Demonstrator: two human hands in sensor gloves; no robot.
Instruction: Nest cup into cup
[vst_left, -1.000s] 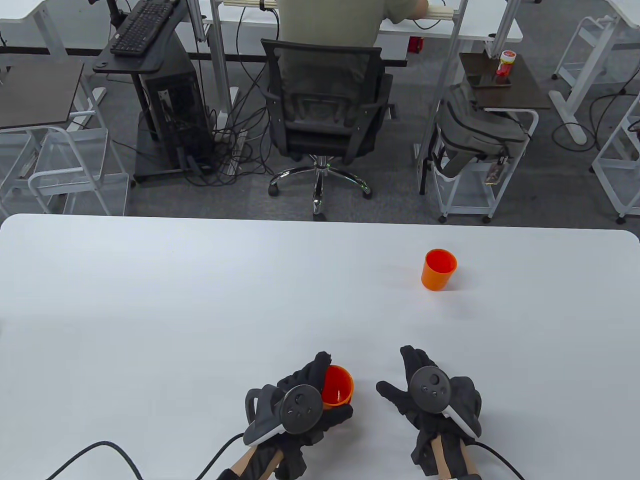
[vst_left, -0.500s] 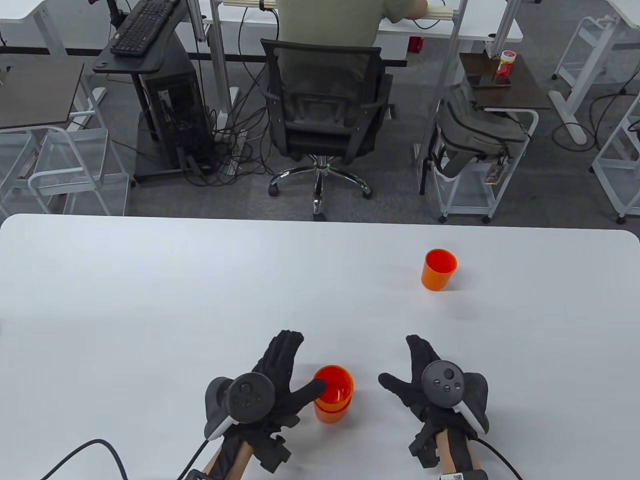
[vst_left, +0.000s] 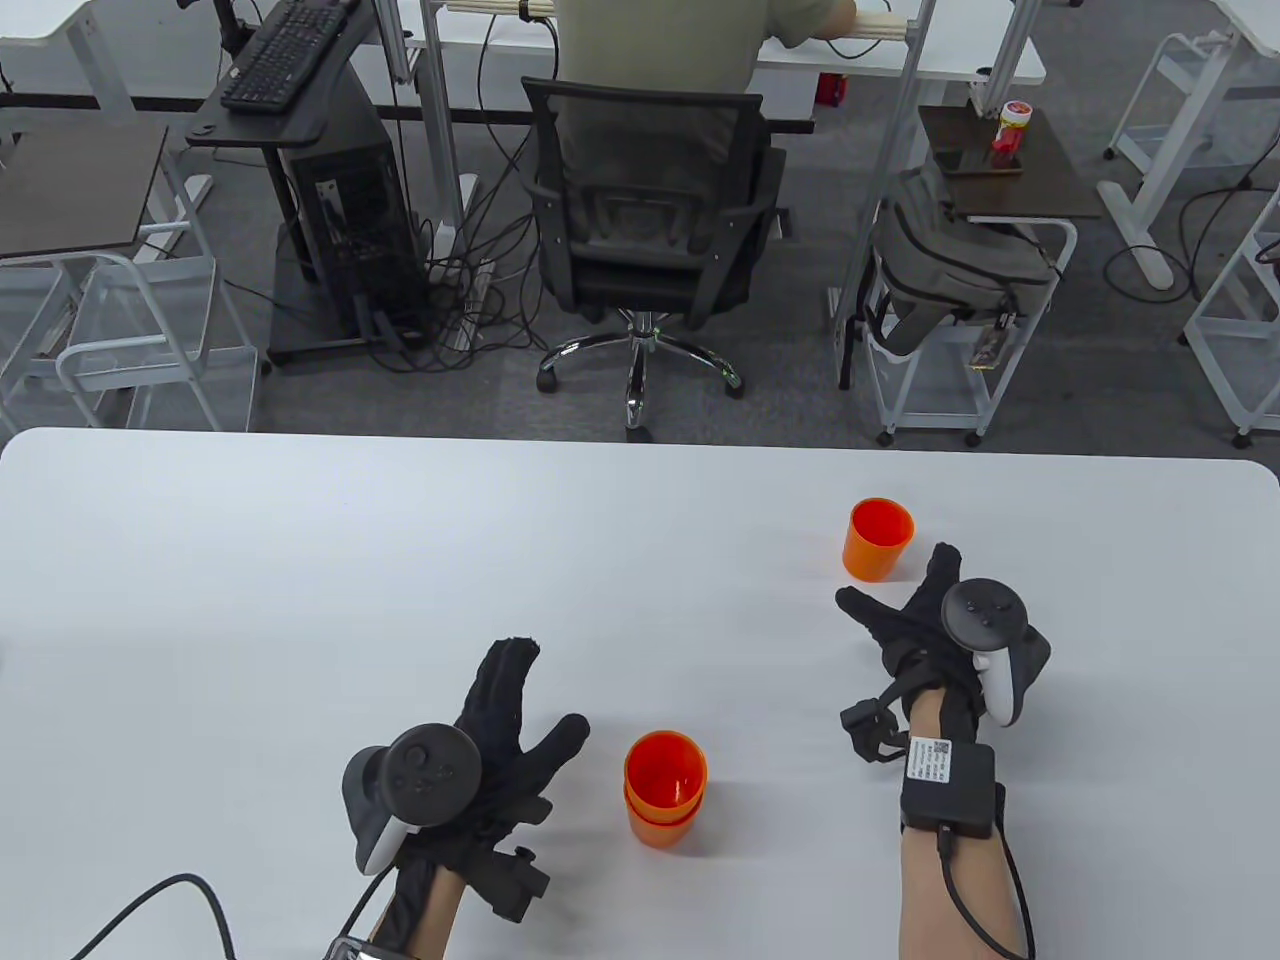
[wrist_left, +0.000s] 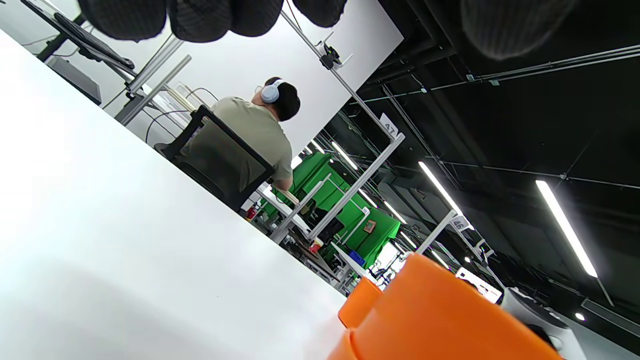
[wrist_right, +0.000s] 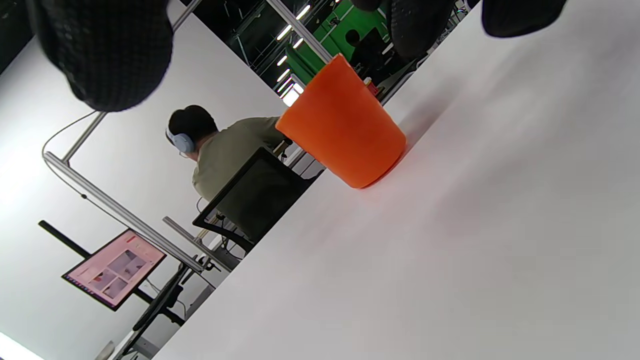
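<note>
Two orange cups stand nested as one stack (vst_left: 665, 790) near the table's front middle; the stack fills the lower right of the left wrist view (wrist_left: 440, 320). A single orange cup (vst_left: 877, 540) stands upright further back on the right, and shows close in the right wrist view (wrist_right: 345, 125). My left hand (vst_left: 540, 700) is open with fingers spread, just left of the stack and apart from it. My right hand (vst_left: 900, 590) is open, just in front and right of the single cup, not touching it.
The white table (vst_left: 300, 600) carries only the cups. Beyond its far edge a person sits in a black office chair (vst_left: 650, 220), with desks and a cart (vst_left: 960, 330) around.
My left hand let go of the nested stack and drew back to the left. My right hand moved forward from the table's front to beside the single cup.
</note>
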